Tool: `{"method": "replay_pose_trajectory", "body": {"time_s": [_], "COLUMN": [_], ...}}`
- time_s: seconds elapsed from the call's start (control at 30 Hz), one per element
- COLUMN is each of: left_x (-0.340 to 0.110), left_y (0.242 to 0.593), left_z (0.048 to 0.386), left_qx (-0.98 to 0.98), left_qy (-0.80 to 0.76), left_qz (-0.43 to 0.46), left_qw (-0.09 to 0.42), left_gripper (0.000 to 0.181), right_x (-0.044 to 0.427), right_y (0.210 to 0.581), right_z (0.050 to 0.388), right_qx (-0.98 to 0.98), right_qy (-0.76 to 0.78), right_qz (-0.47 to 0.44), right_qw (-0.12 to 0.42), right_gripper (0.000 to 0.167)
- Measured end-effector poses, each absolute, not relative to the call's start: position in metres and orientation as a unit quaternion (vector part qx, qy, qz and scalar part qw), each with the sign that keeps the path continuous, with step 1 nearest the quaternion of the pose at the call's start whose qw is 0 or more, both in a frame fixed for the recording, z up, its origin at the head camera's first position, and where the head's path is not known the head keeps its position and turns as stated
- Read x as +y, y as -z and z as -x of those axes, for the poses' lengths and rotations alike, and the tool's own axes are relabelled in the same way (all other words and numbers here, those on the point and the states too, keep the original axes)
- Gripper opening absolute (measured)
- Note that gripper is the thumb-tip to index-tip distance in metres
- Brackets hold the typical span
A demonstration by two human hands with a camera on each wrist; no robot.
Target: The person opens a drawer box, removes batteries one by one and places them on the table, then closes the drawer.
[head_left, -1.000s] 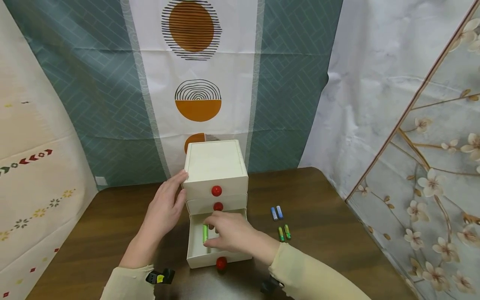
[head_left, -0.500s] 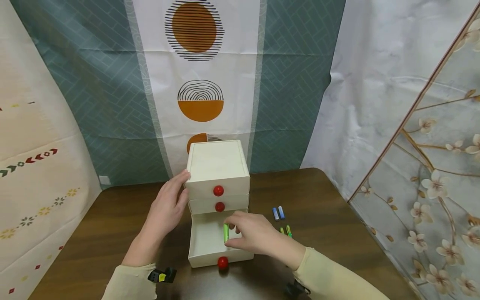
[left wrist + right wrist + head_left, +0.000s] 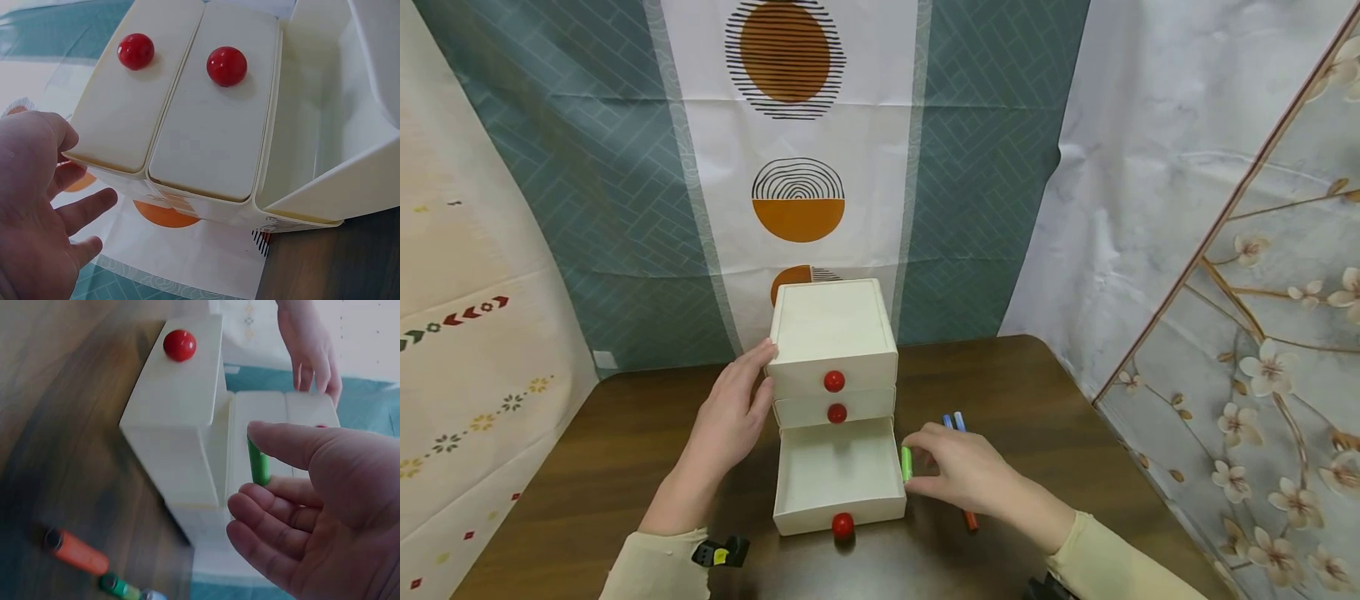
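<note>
A white three-drawer cabinet [image 3: 832,321] with round red knobs stands on the table. Its bottom drawer [image 3: 838,471] is pulled out, and its inside looks bare in the head view. My left hand [image 3: 730,417] rests its fingertips against the cabinet's left side, near the top edge; the left wrist view shows the fingers [image 3: 87,209] spread and fairly straight. Just right of the pulled-out drawer, my right hand [image 3: 962,468] pinches a small green battery [image 3: 907,464] by its ends, between thumb and fingertip. The right wrist view shows that green battery [image 3: 259,464] above the table.
Two blue-and-white batteries [image 3: 960,421] lie right of the cabinet, partly behind my right hand. Nearer me, an orange battery [image 3: 972,522] pokes out below the hand. A green battery [image 3: 115,585] lies beside it in the right wrist view. Patterned cloths hang behind the table [image 3: 1022,392].
My right hand has carried the green battery from over the open drawer rightward past its side. The orange battery now shows, while the green ones on the table are hidden in the head view. My left hand stays.
</note>
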State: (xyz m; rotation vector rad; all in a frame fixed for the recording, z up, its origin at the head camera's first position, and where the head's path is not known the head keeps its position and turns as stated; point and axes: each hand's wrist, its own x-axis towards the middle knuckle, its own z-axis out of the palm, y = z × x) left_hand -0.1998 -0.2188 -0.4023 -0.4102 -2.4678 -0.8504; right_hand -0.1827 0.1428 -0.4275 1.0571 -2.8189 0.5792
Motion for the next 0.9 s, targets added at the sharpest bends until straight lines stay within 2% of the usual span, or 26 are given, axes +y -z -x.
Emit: {"method": "replay_pose_trajectory", "body": {"time_s": [0.3, 0.53, 0.9], "left_x": [-0.219, -0.219, -0.22], "left_y": [0.403, 0.405, 0.405], "left_z": [0.2, 0.2, 0.201], "left_qx": [-0.905, -0.902, -0.9], "left_qy": [0.313, 0.314, 0.318], "left_qz": [0.149, 0.155, 0.157], "left_qw": [0.247, 0.252, 0.253], "left_gripper": [0.047, 0.047, 0.047], "right_x": [0.173, 0.185, 0.2], "right_y": [0.431, 0.434, 0.434], "right_z": [0.178, 0.175, 0.175], "right_qx": [-0.929, -0.93, -0.934], "right_qy": [-0.194, -0.209, -0.204], "right_qz": [-0.313, -0.302, -0.294], "right_qw": [0.036, 0.015, 0.016], "right_gripper": [0.034, 0.036, 0.035]}}
